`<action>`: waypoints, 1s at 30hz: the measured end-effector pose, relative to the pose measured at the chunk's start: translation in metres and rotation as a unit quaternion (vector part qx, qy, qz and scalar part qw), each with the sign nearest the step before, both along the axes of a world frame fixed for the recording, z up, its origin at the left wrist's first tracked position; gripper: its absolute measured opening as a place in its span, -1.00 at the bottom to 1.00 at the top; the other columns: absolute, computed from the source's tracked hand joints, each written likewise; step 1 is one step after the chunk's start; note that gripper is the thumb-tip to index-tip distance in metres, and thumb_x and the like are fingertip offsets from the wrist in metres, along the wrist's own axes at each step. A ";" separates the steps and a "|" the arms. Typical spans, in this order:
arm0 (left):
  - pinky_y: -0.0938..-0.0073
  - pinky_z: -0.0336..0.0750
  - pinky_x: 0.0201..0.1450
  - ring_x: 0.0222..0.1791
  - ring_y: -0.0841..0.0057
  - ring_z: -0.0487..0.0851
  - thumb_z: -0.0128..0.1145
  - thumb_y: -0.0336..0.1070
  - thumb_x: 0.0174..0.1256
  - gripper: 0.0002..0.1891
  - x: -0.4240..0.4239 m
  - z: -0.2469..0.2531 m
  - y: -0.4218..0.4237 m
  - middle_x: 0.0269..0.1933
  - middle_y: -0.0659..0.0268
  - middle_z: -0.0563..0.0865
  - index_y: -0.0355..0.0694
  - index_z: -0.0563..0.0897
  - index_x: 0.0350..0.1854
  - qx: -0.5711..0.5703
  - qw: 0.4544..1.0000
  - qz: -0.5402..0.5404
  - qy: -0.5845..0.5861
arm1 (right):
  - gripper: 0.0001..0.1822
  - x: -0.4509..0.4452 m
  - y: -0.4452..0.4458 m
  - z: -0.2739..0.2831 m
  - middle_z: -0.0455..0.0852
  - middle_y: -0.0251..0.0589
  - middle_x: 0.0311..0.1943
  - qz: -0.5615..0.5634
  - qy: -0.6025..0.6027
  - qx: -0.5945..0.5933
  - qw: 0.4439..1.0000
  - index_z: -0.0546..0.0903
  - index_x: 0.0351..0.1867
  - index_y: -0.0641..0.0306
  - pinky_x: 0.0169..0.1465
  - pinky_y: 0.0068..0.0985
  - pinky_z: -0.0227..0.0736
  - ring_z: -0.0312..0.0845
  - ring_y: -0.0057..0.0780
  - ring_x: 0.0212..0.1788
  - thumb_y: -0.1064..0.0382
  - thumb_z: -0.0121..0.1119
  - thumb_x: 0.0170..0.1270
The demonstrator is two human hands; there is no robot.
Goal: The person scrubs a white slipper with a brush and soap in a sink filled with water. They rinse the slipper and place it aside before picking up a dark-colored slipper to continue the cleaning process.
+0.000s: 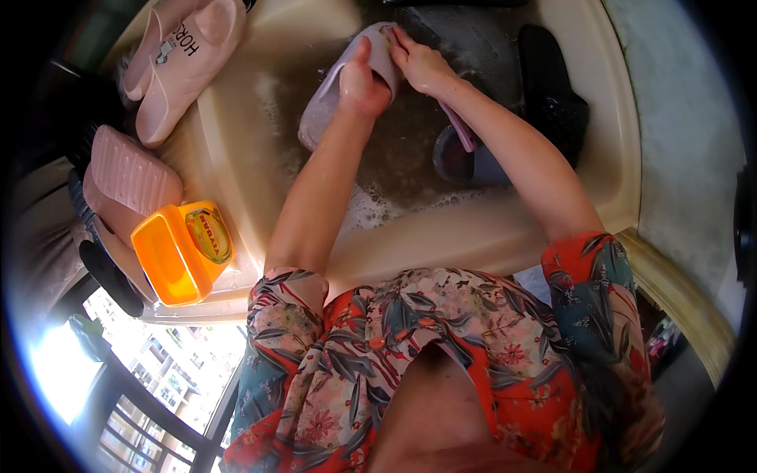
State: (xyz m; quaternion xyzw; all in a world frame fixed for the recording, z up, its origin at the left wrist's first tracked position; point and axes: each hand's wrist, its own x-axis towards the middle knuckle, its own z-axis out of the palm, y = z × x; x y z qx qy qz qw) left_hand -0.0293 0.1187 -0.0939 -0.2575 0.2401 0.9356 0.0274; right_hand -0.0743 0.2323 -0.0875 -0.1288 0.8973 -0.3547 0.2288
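Note:
My left hand holds a pale lilac slide slipper, its fingers inside the strap opening and its thumb on top. The slipper is tilted over a beige sink of murky, sudsy water. Against the toe end, my right hand grips a brush with a pinkish-purple handle; the bristle end is mostly hidden by my fingers. Below the right forearm a grey-blue slipper lies partly in the water. A black slipper rests along the sink's right side, beside a submerged dark textured slipper.
On the left ledge stand a pair of pink slippers bearing printed writing, a ribbed pink sole, and an orange plastic container with a label. A black slipper lies at the ledge's outer edge. A bright window is at lower left.

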 end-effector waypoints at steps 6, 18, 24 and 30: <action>0.13 0.27 0.25 0.16 0.19 0.44 -0.13 0.05 0.37 -0.47 0.010 0.013 -0.035 0.16 0.14 0.51 -0.30 0.40 0.18 0.016 0.998 -0.060 -0.004 | -0.48 0.003 0.037 0.038 0.40 -0.35 -0.61 -0.012 -0.318 -0.294 0.901 0.24 0.34 -0.28 -0.79 -0.78 -0.07 0.07 -0.81 -0.80 -0.07 -0.06 0.36; -0.05 0.30 0.22 0.11 -0.07 0.47 -0.20 0.08 0.35 -0.48 0.019 0.001 -0.046 0.05 -0.08 0.55 -0.30 0.43 0.08 0.106 0.989 -0.049 0.096 | -0.40 0.010 0.057 0.014 0.53 -0.27 -0.52 -0.139 -0.260 -0.117 0.948 0.30 0.31 -0.11 -0.75 -0.66 0.15 0.18 -0.70 -0.81 -0.17 0.01 0.27; 0.03 0.31 0.22 0.11 0.06 0.48 -0.20 0.08 0.37 -0.49 0.019 0.007 -0.029 0.05 0.01 0.56 -0.26 0.44 0.10 0.027 0.999 -0.008 0.027 | -0.41 0.027 0.023 0.032 0.63 -0.15 -0.39 -0.122 -0.152 -0.154 0.969 0.28 0.32 -0.02 -0.58 -0.51 0.43 0.47 -0.52 -0.66 -0.08 -0.03 0.28; 0.28 0.24 0.28 0.18 0.30 0.42 -0.30 0.00 0.44 -0.55 0.014 0.020 0.014 0.14 0.20 0.50 -0.20 0.41 0.16 0.045 0.998 0.039 0.030 | -0.42 0.014 -0.016 0.014 0.60 0.01 -0.02 0.037 0.070 -0.045 0.996 0.15 0.36 -0.26 0.07 -0.12 0.37 0.49 0.07 0.02 -0.17 -0.22 0.30</action>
